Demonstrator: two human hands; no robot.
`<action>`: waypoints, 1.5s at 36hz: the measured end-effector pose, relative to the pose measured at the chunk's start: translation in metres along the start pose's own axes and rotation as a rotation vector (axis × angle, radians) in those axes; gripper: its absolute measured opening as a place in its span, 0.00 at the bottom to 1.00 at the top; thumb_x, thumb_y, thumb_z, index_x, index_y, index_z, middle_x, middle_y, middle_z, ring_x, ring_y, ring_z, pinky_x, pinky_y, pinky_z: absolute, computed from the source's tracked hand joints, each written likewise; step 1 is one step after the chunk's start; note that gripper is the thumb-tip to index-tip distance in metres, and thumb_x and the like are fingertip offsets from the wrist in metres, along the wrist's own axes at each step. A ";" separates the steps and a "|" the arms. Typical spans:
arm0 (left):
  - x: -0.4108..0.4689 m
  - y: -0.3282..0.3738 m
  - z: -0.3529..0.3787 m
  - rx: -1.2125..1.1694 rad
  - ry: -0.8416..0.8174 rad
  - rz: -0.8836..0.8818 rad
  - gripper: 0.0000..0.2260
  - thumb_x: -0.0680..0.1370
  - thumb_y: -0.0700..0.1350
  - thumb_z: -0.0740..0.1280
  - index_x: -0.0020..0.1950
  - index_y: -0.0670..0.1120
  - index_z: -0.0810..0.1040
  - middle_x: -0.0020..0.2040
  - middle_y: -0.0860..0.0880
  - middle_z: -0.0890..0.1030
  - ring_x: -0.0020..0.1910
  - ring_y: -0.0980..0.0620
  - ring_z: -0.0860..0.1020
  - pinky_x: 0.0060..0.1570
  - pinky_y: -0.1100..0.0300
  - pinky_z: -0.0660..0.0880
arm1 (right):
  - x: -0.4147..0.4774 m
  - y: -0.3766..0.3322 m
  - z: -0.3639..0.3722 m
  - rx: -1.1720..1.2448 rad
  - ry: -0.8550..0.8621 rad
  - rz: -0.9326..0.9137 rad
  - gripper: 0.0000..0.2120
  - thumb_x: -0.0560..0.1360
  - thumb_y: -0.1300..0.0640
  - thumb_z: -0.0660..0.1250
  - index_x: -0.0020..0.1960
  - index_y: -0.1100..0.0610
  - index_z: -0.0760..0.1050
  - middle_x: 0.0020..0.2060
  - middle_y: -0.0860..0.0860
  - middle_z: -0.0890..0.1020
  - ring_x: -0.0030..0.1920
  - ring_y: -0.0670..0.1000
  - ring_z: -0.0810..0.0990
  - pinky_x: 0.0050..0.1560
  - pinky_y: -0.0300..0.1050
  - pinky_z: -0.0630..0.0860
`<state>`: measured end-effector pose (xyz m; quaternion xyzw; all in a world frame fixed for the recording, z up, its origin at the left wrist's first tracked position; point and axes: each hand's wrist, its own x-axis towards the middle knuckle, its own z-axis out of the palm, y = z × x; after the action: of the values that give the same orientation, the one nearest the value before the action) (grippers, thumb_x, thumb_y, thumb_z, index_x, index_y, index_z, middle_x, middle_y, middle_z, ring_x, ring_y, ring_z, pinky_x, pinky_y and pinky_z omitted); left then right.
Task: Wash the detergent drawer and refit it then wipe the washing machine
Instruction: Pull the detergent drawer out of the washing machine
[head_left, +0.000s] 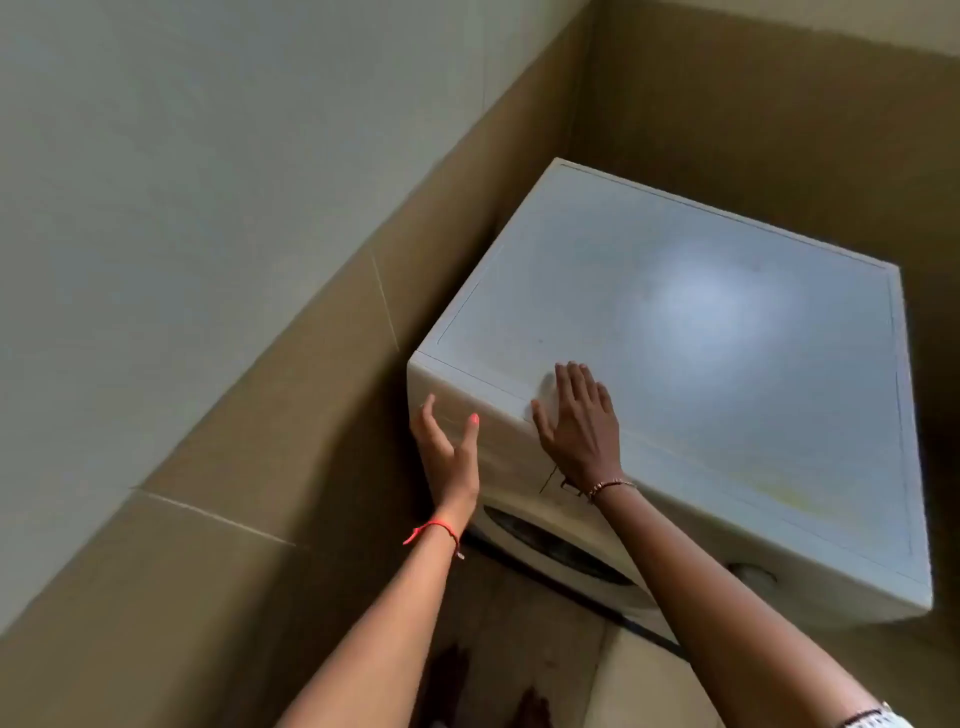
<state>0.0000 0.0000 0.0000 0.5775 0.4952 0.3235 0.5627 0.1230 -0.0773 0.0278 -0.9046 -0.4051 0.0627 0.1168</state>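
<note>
A white front-loading washing machine (701, 364) stands in the corner, seen from above, its flat top dusty with a yellowish stain near the front right. My right hand (579, 421) lies flat, fingers straight, on the top's front left edge. My left hand (449, 441) is open with spread fingers against the upper left of the front panel, where the detergent drawer front (467, 410) sits flush with the panel. The drawer's outline is faint. The dark door window (556, 551) shows below my wrists. No cloth is in view.
A tiled wall (260, 415), brown below and pale above, runs close along the machine's left side and behind it. My bare feet (483, 691) stand on the floor in front. A round knob (750, 574) sits at the front right of the panel.
</note>
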 end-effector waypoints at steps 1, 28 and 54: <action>0.001 0.001 0.000 -0.061 0.018 -0.082 0.27 0.77 0.47 0.66 0.74 0.47 0.59 0.74 0.47 0.59 0.71 0.49 0.62 0.64 0.59 0.61 | 0.002 0.001 0.001 -0.002 0.005 -0.006 0.29 0.80 0.45 0.51 0.76 0.60 0.53 0.75 0.57 0.58 0.76 0.54 0.54 0.75 0.50 0.51; 0.019 -0.028 0.017 -0.817 -0.189 -0.680 0.48 0.49 0.58 0.81 0.66 0.43 0.72 0.56 0.41 0.80 0.56 0.44 0.78 0.49 0.54 0.78 | 0.018 0.008 0.016 0.077 0.094 -0.061 0.30 0.79 0.44 0.55 0.74 0.61 0.57 0.74 0.57 0.59 0.76 0.54 0.54 0.76 0.49 0.46; -0.001 -0.046 0.006 -0.887 -0.110 -0.607 0.41 0.61 0.54 0.77 0.71 0.47 0.67 0.58 0.41 0.78 0.57 0.46 0.78 0.50 0.53 0.77 | 0.017 0.012 0.015 0.161 0.127 -0.080 0.31 0.78 0.44 0.58 0.73 0.63 0.60 0.73 0.57 0.62 0.75 0.54 0.56 0.76 0.49 0.48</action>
<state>-0.0043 -0.0089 -0.0449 0.1312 0.4255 0.2937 0.8458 0.1396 -0.0696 0.0098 -0.8775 -0.4263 0.0328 0.2172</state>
